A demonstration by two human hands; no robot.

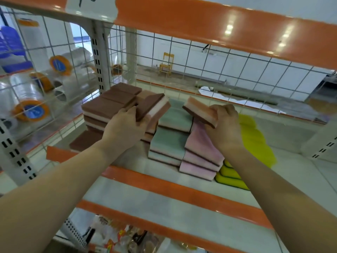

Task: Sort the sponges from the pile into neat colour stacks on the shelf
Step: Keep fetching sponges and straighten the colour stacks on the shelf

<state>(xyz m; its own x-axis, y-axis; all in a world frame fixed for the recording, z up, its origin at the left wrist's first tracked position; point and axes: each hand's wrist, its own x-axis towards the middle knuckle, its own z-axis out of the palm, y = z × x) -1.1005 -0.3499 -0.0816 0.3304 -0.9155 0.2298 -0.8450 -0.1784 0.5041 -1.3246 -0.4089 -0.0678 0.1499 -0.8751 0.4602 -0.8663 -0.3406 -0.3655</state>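
Note:
My left hand (125, 128) grips a brown-topped sponge (153, 106) tilted above the brown sponge stack (107, 108) at the shelf's left. My right hand (226, 125) holds another sponge (198, 111) with orange, white and brown layers, lifted over the pink stack. Between my hands stands a stack of teal sponges (169, 141). Pink sponges (200, 157) lean against it on the right. Yellow-green sponges (231, 175) lie low at the right front, partly hidden by my right forearm, with more yellow ones (255, 136) behind. One brown sponge (85, 141) lies flat at the left front.
The white shelf (160, 172) has an orange front edge and a wire grid back panel (200, 57). An orange-edged shelf (200, 21) hangs close overhead. Rolls of clear film and tape (32, 110) fill the neighbouring bay on the left. Packaged goods (127, 238) sit on the shelf below.

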